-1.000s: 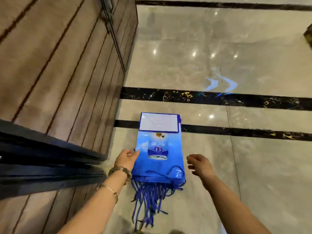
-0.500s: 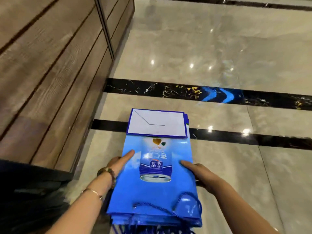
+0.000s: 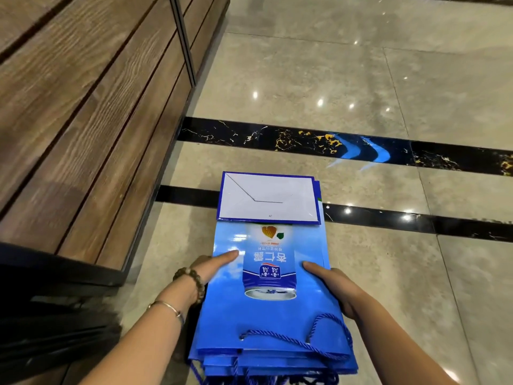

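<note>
A stack of flat, folded blue paper bags (image 3: 266, 315) with a drink can printed on top sits level in front of me, above the floor. Its white folded bottom flap (image 3: 268, 198) points away from me, and blue rope handles (image 3: 305, 343) lie at the near end. My left hand (image 3: 211, 266) grips the stack's left edge, thumb on top and fingers underneath. At the right edge my right hand (image 3: 330, 284) holds it the same way.
A wood-panelled wall (image 3: 83, 120) runs along the left, with a dark ledge (image 3: 41, 315) at its near end. The polished marble floor (image 3: 333, 65) has two black inlaid strips (image 3: 249, 134) crossing ahead. A blue arrow-shaped light patch (image 3: 366, 151) lies on the far strip.
One second ago the stack lay lower with my hands open beside it. Both hands have since taken hold of its sides, and the stack now sits higher and closer to me.
</note>
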A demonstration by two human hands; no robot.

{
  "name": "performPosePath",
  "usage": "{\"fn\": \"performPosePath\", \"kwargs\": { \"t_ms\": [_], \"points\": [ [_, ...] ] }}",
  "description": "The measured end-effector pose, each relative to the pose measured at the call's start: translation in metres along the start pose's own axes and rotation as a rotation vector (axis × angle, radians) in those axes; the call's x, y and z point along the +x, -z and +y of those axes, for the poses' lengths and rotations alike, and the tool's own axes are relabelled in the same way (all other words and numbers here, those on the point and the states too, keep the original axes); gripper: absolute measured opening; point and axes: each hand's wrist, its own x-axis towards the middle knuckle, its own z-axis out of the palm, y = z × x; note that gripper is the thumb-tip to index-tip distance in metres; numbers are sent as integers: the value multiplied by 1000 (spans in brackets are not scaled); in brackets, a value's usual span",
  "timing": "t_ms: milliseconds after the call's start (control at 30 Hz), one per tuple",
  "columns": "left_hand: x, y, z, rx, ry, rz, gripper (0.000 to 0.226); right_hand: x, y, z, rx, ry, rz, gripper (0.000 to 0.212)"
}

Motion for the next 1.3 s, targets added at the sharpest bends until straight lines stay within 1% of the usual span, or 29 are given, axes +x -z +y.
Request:
{"fn": "performPosePath", "kwargs": {
  "t_ms": [67, 167, 233, 300, 467, 667, 733, 800, 900, 1000, 1067, 1200, 1267, 1300],
  "points": [
    [-11, -6, -5, -33, -34, -19, 60, -8, -1, 4, 31, 15, 12, 38],
    [-43, -16, -4, -111, -85, 18, 36, -39, -2, -2, 23, 97, 131, 32],
    [-85, -22, 9, -190, -117, 55, 20, -82, -3, -18, 5, 136, 191, 24],
    [-141, -22, 29, -220, -130, 69, 11, -136, -7, -39, -13, 157, 210, 18],
    [-308, -19, 100, -237, -176, 79, 16, -300, -19, -98, 7, 179, 243, 16],
    [-551, -18, 212, -159, -211, 46, 16, -544, -31, -179, 95, 165, 304, 17],
    [-623, -19, 239, -154, -211, 15, 16, -619, -33, -200, 127, 172, 333, 21],
    [-682, -22, 257, -141, -222, -32, 14, -683, -33, -213, 156, 196, 362, 20],
    [-742, -30, 272, -135, -286, -78, 14, -753, -34, -216, 197, 251, 404, 16],
    [-780, -46, 281, -71, -352, -127, 15, -799, -30, -203, 240, 292, 482, 11],
    [-796, -62, 285, -25, -368, -190, 15, -825, -25, -191, 293, 330, 549, 5],
    [-819, -113, 289, 113, -381, -320, 15, -871, -4, -150, 433, 349, 690, 5],
    [-833, -150, 289, 197, -381, -415, 15, -894, 12, -122, 513, 337, 774, 4],
    [-841, -170, 286, 241, -371, -478, 15, -906, 20, -106, 556, 321, 826, 7]
  ]
}}
